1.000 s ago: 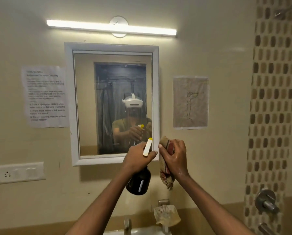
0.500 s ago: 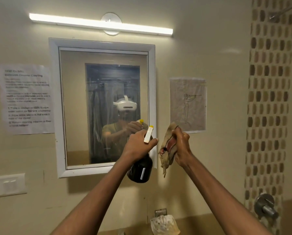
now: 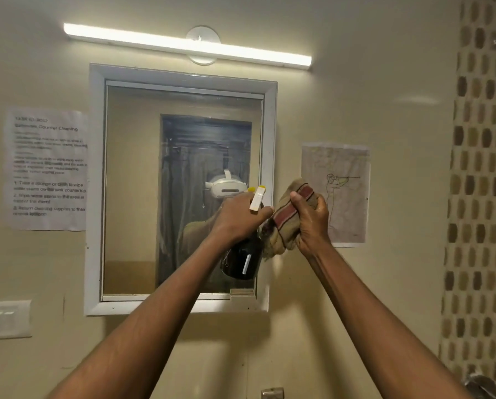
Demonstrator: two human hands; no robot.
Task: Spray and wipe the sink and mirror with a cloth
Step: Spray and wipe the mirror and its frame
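Beige wall (image 3: 356, 96), framed mirror (image 3: 183, 168); hands grip spray bottle (image 3: 242, 260) and cloth (image 3: 287, 223).

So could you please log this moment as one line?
left hand: grips dark spray bottle | right hand: grips striped beige cloth | white-framed mirror: ahead

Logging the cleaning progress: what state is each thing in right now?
Dark spray bottle: held up by left hand.
Bunched brown striped cloth: in right hand grip.
White-framed mirror: streaky glass.
Tube light: on.
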